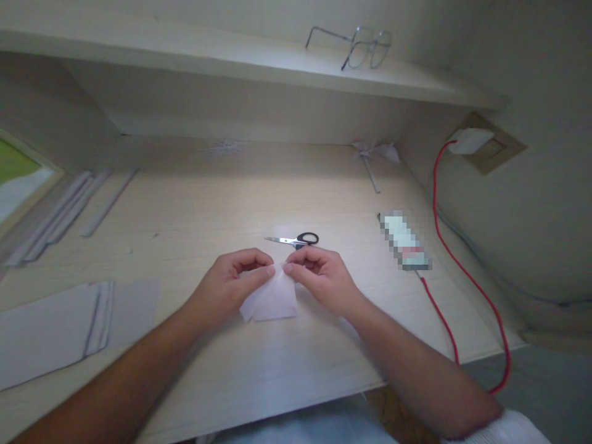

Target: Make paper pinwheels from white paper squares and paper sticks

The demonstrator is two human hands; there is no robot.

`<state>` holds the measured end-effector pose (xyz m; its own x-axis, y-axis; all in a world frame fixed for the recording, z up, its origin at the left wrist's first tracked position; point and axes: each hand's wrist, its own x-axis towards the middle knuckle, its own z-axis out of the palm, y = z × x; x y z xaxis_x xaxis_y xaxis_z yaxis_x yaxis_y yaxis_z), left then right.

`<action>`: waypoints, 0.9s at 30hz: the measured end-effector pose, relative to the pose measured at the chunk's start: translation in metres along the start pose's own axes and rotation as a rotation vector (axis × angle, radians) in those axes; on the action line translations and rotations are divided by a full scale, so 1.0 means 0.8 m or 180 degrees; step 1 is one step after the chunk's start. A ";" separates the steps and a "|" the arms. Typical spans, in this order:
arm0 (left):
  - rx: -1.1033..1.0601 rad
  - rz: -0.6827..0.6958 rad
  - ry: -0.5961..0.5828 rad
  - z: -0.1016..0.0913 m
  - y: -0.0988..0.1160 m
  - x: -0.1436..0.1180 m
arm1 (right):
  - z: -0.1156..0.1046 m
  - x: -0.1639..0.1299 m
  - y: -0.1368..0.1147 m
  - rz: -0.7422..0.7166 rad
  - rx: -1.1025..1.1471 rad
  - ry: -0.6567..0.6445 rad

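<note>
- Currently, your left hand (pixel 226 280) pinches the top edge of the folded paper (pixel 272 300) between thumb and forefinger; the grip is clenched on the paper.
- Your right hand (pixel 321 274) pinches the same top edge from the other side, fingertips (pixel 287 268) almost touching those of the left hand; it too grasps the paper.
- Note the paper's look: white, small, folded into a flat piece that narrows to a point at the top where you hold it and widens to a straight lower edge. A second layer shows at its lower left corner.
- The paper rests on the desk (pixel 194 209), near the middle of the front edge, with its lower edge lying flat on the surface.
- A pair of scissors (pixel 293 239) with black handles lies just behind your hands, blades pointing toward the left edge of the desk.
- Flat paper sheets (pixel 55 333) lie at the front left corner; narrow paper strips (pixel 69 213) lie along the left edge, further back.
- A phone (pixel 404 242) lies toward the right edge, with a red cable (pixel 462 265) attached that runs up to a wall plug (pixel 469 140) and loops over the front right corner.
- A small paper shape (pixel 374 154) sits at the back right corner.
- Glasses (pixel 356 48) rest on the shelf (pixel 185 52) above the desk.
</note>
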<state>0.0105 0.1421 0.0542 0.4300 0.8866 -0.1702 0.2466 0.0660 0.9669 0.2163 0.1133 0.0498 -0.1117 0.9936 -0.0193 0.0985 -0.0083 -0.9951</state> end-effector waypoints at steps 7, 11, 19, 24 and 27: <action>0.0140 0.0158 0.0079 0.007 0.005 -0.001 | 0.001 -0.001 0.004 0.0104 0.0034 0.0022; 0.0495 0.0435 0.0167 0.010 0.007 -0.004 | 0.003 -0.004 0.005 0.0145 -0.0083 -0.0065; 0.0132 0.0398 0.0132 0.011 0.001 -0.003 | 0.006 -0.005 0.007 0.0088 -0.0149 -0.0080; 0.0009 0.0366 0.0115 0.013 -0.001 -0.002 | 0.006 -0.006 0.007 0.0044 -0.0165 -0.0058; 0.0199 0.0539 0.0176 0.015 0.003 -0.004 | 0.007 -0.007 0.009 0.0131 -0.0197 -0.0002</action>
<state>0.0200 0.1343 0.0545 0.4221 0.9065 0.0062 0.2291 -0.1133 0.9668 0.2123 0.1074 0.0420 -0.1069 0.9925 -0.0601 0.1638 -0.0421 -0.9856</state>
